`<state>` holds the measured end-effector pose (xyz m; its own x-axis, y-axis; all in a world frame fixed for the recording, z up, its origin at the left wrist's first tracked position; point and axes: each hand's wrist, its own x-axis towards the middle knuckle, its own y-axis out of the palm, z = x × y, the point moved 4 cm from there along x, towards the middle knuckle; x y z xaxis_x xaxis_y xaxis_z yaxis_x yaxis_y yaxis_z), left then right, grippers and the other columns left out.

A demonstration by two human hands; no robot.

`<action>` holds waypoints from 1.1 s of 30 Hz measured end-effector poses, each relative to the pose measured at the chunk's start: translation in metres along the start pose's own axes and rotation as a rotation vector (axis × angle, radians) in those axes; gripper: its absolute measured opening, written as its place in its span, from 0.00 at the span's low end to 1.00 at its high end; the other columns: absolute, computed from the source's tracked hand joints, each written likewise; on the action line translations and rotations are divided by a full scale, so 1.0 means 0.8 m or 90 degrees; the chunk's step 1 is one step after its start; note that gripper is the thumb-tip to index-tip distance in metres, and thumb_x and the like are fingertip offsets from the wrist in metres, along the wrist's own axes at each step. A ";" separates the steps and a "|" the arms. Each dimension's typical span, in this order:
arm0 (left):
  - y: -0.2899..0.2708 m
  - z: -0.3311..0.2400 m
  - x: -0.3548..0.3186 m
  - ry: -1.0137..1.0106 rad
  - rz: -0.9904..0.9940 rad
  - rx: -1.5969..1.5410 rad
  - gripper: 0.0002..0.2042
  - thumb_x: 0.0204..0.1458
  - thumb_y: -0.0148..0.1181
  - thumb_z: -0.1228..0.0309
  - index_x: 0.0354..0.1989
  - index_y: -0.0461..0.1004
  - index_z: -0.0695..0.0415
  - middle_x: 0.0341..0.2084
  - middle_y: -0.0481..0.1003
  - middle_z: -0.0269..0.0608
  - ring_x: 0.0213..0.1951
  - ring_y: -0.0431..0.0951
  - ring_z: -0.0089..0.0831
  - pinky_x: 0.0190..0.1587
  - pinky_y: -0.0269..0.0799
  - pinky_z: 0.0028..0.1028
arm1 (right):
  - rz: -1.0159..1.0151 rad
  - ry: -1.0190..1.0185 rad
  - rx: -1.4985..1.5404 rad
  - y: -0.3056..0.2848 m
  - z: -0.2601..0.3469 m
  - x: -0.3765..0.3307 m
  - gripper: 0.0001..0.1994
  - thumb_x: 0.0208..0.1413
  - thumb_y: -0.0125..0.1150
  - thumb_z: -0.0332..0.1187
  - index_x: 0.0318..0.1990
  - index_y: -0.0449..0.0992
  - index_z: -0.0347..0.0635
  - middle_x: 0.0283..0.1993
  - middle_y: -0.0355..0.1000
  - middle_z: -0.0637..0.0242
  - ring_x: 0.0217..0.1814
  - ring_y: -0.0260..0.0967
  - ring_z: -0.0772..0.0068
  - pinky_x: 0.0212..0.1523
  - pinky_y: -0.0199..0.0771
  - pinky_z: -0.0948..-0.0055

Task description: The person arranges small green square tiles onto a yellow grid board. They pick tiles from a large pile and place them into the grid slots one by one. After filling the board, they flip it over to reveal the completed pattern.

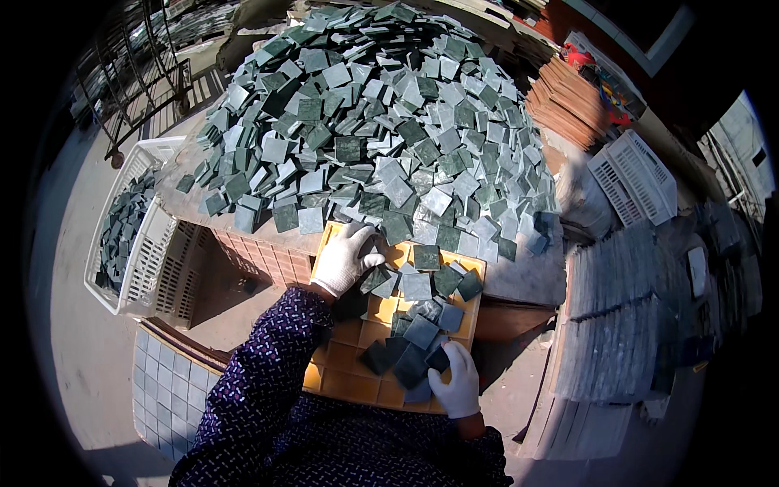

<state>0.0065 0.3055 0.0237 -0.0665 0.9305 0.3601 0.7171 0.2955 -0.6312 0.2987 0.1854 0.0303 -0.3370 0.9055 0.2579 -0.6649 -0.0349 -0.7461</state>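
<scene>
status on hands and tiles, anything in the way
Left hand at yellow tray, far-left corner. Right hand at dark tile. Loose tiles overlap, partly covering tray.

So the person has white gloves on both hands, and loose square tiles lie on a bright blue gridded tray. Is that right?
Not quite: the gridded tray is yellow-orange, not blue, as the head view shows. The rest stands: the left hand and right hand are both white-gloved, and loose square tiles lie on the tray.
</scene>
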 end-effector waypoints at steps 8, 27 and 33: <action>-0.035 0.009 0.004 0.046 -0.016 0.133 0.26 0.49 0.64 0.63 0.57 0.69 0.57 0.57 0.68 0.51 0.57 0.66 0.51 0.57 0.65 0.39 | -0.033 0.038 0.009 0.006 -0.013 -0.002 0.26 0.43 0.66 0.29 0.54 0.69 0.40 0.55 0.66 0.53 0.56 0.66 0.49 0.56 0.69 0.60; -0.012 -0.044 0.035 0.064 -0.012 0.069 0.13 0.53 0.59 0.70 0.46 0.76 0.58 0.37 0.77 0.50 0.40 0.77 0.48 0.43 0.73 0.39 | -0.052 0.017 0.027 0.022 -0.022 0.001 0.26 0.41 0.64 0.30 0.53 0.70 0.37 0.52 0.67 0.51 0.53 0.67 0.49 0.53 0.70 0.59; -0.028 -0.017 0.061 -0.002 0.003 0.087 0.14 0.50 0.59 0.70 0.45 0.76 0.58 0.40 0.77 0.48 0.44 0.75 0.48 0.46 0.72 0.39 | -0.074 0.006 0.028 0.019 -0.027 0.002 0.27 0.40 0.65 0.32 0.52 0.70 0.37 0.51 0.67 0.52 0.52 0.68 0.49 0.52 0.72 0.59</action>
<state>-0.0031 0.3414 0.0651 -0.0649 0.9326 0.3551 0.6166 0.3172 -0.7205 0.3021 0.1956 0.0062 -0.2497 0.9084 0.3354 -0.7282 0.0522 -0.6834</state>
